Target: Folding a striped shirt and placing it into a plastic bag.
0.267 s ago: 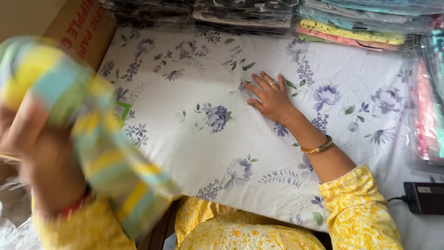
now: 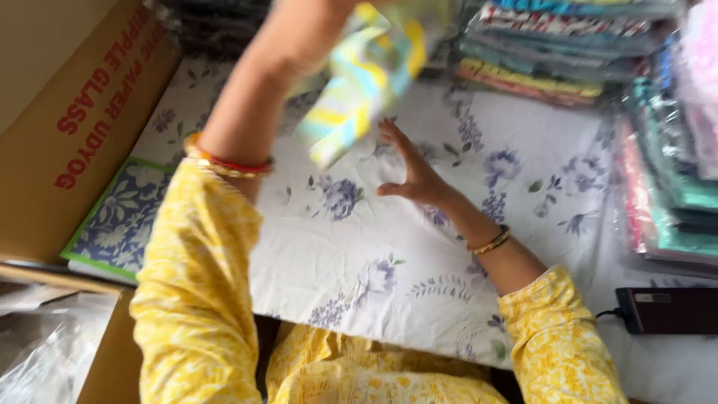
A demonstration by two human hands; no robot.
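Observation:
My left hand (image 2: 329,19) is raised at the top of the view, gripping a striped cloth (image 2: 359,82) in yellow, light blue and white that hangs over the bed. My right hand (image 2: 410,168) hovers just above the white sheet with purple flowers (image 2: 336,247), fingers spread, just under the hanging end of the cloth. Both arms wear yellow patterned sleeves and bangles. The left hand itself is blurred and partly cut off by the top edge.
A brown cardboard box (image 2: 67,135) stands at the left, with a blue floral packet (image 2: 120,221) beside it. Stacks of wrapped folded fabrics (image 2: 553,52) line the far edge and the right side (image 2: 673,179). A dark device (image 2: 666,310) with a cable lies at the right.
My left arm has swung the striped cloth from the lower left up and over the sheet. My right hand has lifted off the sheet and opened toward the cloth.

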